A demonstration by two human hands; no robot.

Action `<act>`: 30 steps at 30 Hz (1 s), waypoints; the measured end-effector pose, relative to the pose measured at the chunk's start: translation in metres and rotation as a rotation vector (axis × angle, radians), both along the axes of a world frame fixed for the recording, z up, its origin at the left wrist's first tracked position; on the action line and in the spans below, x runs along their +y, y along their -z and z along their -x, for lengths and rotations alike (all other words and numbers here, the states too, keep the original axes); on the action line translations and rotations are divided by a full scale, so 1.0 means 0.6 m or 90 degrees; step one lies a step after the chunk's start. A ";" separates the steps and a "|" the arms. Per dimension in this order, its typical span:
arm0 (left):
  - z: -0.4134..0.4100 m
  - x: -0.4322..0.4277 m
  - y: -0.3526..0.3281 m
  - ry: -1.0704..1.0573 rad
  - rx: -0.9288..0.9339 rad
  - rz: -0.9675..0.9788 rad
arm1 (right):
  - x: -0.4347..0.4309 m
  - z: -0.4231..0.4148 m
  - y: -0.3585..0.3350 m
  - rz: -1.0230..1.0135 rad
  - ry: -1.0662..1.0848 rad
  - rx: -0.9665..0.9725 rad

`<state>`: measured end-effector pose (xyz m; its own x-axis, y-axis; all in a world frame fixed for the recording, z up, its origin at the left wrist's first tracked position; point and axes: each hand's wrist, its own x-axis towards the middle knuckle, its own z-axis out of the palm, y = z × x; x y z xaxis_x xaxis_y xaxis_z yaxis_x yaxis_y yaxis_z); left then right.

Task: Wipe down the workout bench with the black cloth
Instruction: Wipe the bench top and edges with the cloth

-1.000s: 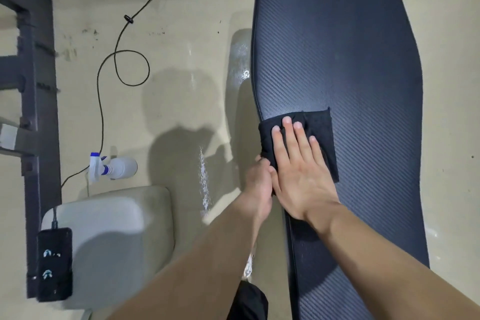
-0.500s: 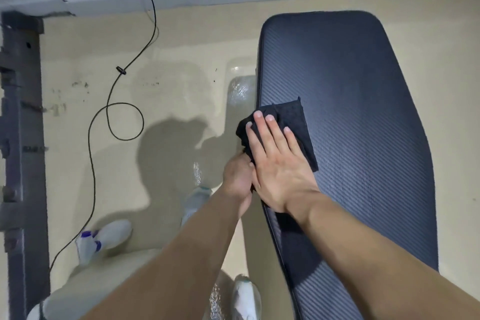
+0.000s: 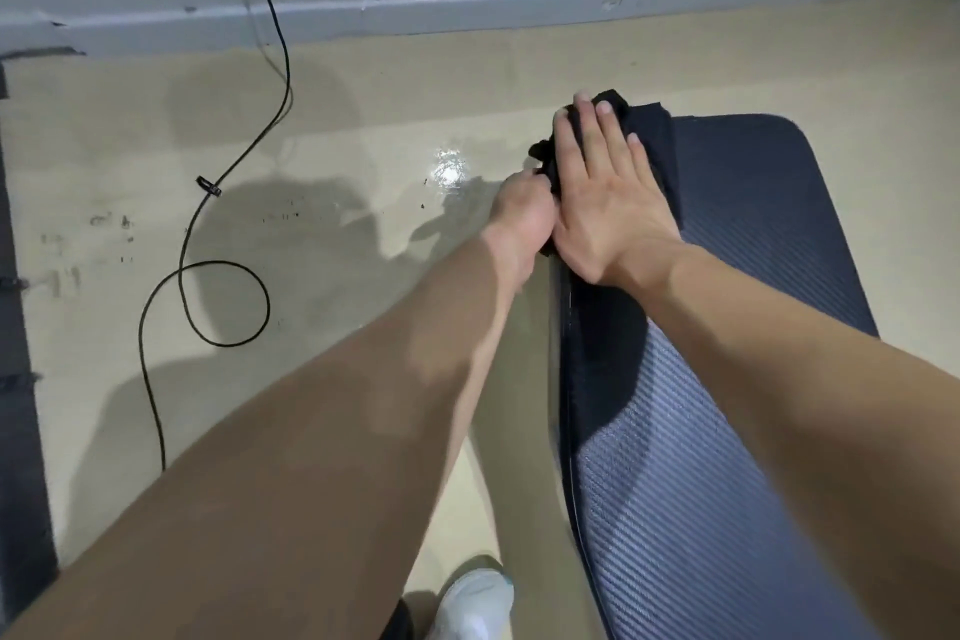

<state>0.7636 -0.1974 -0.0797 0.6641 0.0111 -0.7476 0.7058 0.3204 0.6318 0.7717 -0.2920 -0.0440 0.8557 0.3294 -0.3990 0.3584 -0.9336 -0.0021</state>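
Observation:
The workout bench (image 3: 753, 379) is a long dark pad with a ribbed texture, running from bottom centre up to the right. The black cloth (image 3: 649, 140) lies over the pad's far left corner and hangs past its edge. My right hand (image 3: 602, 192) presses flat on the cloth with straight fingers. My left hand (image 3: 522, 213) sits just left of it at the bench's side edge, fingers curled down around the cloth's hanging edge; its fingertips are hidden.
A black cable (image 3: 208, 234) loops across the beige floor at left. A grey wall with a skirting strip (image 3: 467, 10) runs behind the bench. A dark rack upright (image 3: 15, 379) borders the left edge. My white shoe (image 3: 475, 603) stands beside the bench.
Both hands have slid the cloth forward along the bench's left edge to its far end. The camera tilted up, so the spray bottle and seat pad left the view.

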 end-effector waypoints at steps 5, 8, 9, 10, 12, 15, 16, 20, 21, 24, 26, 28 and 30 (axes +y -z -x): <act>0.042 0.014 0.019 0.052 0.004 -0.058 | 0.015 0.036 -0.001 0.035 -0.025 -0.001; 0.128 0.007 0.020 0.134 0.031 -0.057 | 0.014 0.119 -0.009 0.074 -0.081 0.006; 0.158 0.002 0.021 0.137 0.039 -0.039 | 0.010 0.148 -0.015 0.078 -0.095 0.014; 0.188 -0.003 0.021 0.128 0.051 -0.011 | 0.005 0.176 -0.019 0.086 -0.117 0.027; 0.240 -0.009 0.022 0.122 0.068 0.038 | -0.005 0.220 -0.029 0.107 -0.163 0.048; 0.266 -0.002 0.015 0.166 0.071 0.060 | -0.020 0.228 -0.035 0.103 -0.192 0.066; 0.263 -0.002 0.011 0.176 0.060 0.037 | -0.023 0.218 -0.037 0.104 -0.212 0.068; 0.196 -0.003 0.003 0.184 -0.002 -0.118 | -0.023 0.144 -0.035 0.118 -0.244 0.049; 0.177 -0.003 0.010 0.181 -0.010 -0.143 | -0.019 0.126 -0.035 0.118 -0.238 0.047; 0.117 0.000 0.016 0.174 -0.020 -0.159 | -0.013 0.078 -0.029 0.108 -0.215 0.024; 0.080 0.005 0.020 0.158 -0.030 -0.149 | -0.006 0.048 -0.022 0.090 -0.209 0.010; 0.049 0.006 0.024 0.142 -0.025 -0.140 | -0.008 0.021 -0.015 0.067 -0.194 0.003; 0.012 0.010 0.019 0.130 -0.029 -0.101 | -0.004 -0.015 -0.009 0.059 -0.152 -0.020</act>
<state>0.7564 -0.1911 -0.0912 0.6971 -0.0117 -0.7169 0.7158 0.0687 0.6950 0.7807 -0.2942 -0.0387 0.7704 0.4874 -0.4111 0.5678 -0.8177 0.0945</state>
